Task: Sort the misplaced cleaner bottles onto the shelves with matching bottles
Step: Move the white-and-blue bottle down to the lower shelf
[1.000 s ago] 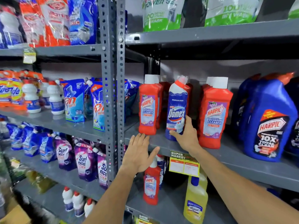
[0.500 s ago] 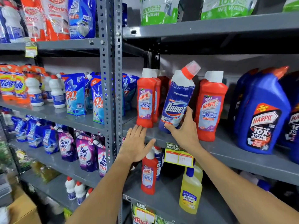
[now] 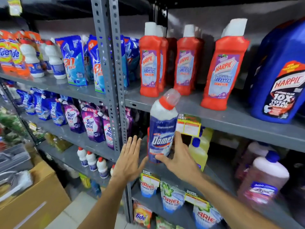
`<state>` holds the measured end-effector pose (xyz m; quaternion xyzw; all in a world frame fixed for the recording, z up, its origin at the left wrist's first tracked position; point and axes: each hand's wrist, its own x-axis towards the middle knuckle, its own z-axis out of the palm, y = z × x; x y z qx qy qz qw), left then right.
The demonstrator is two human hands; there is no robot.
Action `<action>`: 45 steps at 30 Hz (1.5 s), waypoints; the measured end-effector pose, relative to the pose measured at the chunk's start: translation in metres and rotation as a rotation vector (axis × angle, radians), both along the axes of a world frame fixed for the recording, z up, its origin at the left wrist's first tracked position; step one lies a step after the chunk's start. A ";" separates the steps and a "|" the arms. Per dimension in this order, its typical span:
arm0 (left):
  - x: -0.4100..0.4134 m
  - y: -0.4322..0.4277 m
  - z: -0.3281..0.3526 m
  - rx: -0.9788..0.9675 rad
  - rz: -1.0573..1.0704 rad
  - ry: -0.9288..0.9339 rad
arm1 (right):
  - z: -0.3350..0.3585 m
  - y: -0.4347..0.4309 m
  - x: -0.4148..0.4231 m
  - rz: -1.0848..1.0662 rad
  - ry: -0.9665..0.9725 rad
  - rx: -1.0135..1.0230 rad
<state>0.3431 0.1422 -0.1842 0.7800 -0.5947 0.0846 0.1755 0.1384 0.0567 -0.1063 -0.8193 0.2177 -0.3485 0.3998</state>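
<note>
My right hand (image 3: 177,160) grips the lower body of a blue and white Domex bottle (image 3: 162,128) with a red collar and clear cap, held in the air in front of the shelf edge. My left hand (image 3: 130,160) hovers flat with spread fingers just left of the bottle's base and holds nothing. Red Harpic bathroom cleaner bottles (image 3: 150,63) stand in rows on the grey shelf (image 3: 231,119) above. Small white bottles with red caps (image 3: 92,160) stand on a lower left shelf. More white bottles (image 3: 55,62) sit on the upper left shelf.
A large blue Harpic jug (image 3: 279,76) stands at the right. A grey perforated upright (image 3: 113,80) divides the shelf bays. Yellow (image 3: 198,151) and pink (image 3: 262,180) cleaner bottles sit lower right. Detergent pouches (image 3: 90,124) fill the left shelves. A cardboard box (image 3: 33,200) lies on the floor.
My right hand lifted the Domex bottle off the Harpic shelf and brought it down and toward me. My view tilted downward, showing lower shelves. My left hand stayed spread beside it.
</note>
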 end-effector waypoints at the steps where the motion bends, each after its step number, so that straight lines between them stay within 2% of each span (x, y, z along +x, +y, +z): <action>1: 0.003 0.000 -0.009 0.023 0.001 0.007 | -0.014 0.002 0.001 -0.004 0.030 0.008; 9: 0.018 -0.016 -0.078 0.220 -0.006 0.064 | -0.128 -0.013 0.011 -0.208 0.200 0.148; 17: 0.052 -0.059 -0.121 0.363 -0.079 0.081 | -0.186 -0.064 0.033 -0.438 0.205 0.221; 23: 0.061 -0.075 -0.157 0.426 -0.090 0.100 | -0.199 -0.097 0.058 -0.537 0.123 0.238; 34: 0.060 -0.073 -0.166 0.344 -0.077 0.138 | -0.202 -0.142 0.076 -0.682 0.205 0.272; 39: 0.058 -0.072 -0.164 0.330 -0.077 0.152 | -0.201 -0.123 0.075 -0.789 0.245 0.221; 42: 0.059 -0.071 -0.165 0.327 -0.081 0.144 | -0.206 -0.087 0.075 -0.784 0.141 0.322; 45: 0.059 -0.071 -0.166 0.328 -0.087 0.143 | -0.212 -0.056 0.079 -0.753 0.062 0.316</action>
